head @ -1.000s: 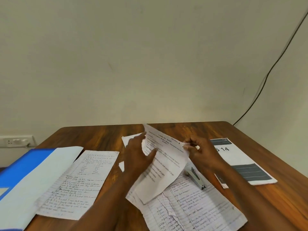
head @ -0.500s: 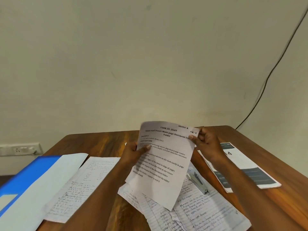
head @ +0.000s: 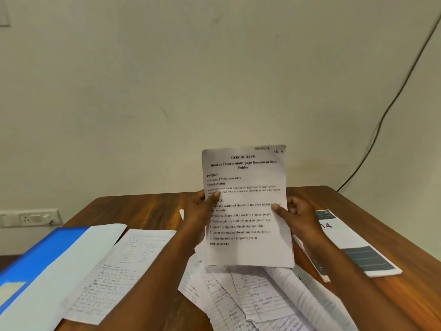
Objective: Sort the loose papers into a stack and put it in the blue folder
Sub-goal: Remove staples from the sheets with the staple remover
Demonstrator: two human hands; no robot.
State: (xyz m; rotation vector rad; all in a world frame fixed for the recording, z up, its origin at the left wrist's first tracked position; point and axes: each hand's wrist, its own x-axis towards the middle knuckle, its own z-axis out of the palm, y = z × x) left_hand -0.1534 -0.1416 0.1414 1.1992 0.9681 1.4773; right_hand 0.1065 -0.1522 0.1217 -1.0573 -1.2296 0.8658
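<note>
I hold a printed sheet point(head: 245, 206) upright above the table, its text facing me. My left hand point(head: 199, 216) grips its left edge with the thumb on the front. My right hand point(head: 297, 217) grips its right edge the same way. Below it lies a loose pile of handwritten lined papers point(head: 253, 297). Another handwritten sheet point(head: 119, 271) lies to the left, next to the open blue folder point(head: 35, 259), whose white inner flap shows.
A white and dark grey booklet point(head: 353, 249) marked "14" lies on the wooden table point(head: 143, 209) at the right. A wall socket point(head: 28, 218) sits at the left beyond the table edge. A black cable point(head: 391, 103) runs down the wall at the right.
Both hands lifted the printed sheet off the pile and raised it upright in front of me. The stapler that lay beside the pile is now hidden behind the sheet.
</note>
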